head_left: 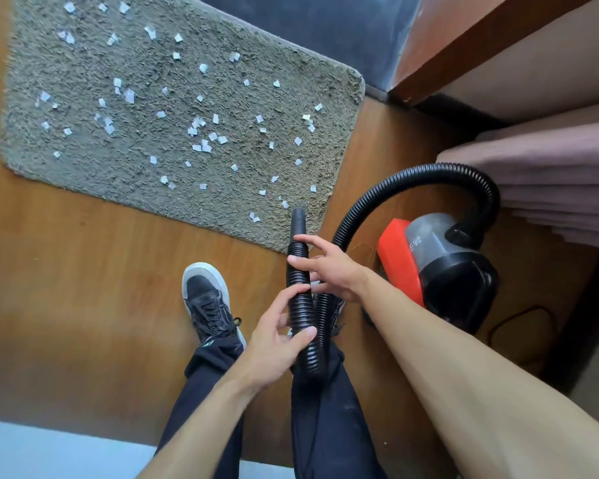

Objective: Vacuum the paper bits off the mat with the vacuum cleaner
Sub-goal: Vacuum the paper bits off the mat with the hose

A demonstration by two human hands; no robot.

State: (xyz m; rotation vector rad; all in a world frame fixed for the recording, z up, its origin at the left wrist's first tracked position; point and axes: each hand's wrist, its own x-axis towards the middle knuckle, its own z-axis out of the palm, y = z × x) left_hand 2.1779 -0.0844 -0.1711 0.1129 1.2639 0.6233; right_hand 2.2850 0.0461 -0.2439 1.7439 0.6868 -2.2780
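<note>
Wooden floor point(83, 271); mat point(135, 140) cropped at top, right shoe point(337, 319) mostly behind hose point(300, 305).

Mat on the floor, vacuum cleaner off to its right.

The mat point(83, 160) lies on the floor point(66, 271) with paper bits point(201, 145) scattered over it. The vacuum cleaner point(440, 267) stands right of the mat's near right corner, and its hose point(429, 174) loops round to that corner. The nozzle point(298, 221) lies over the mat's near edge. Just before that edge both hands grip the hose, the right hand point(329, 271) nearer the mat than the left hand point(274, 344); a shoe point(208, 299) stands to their left.
</note>
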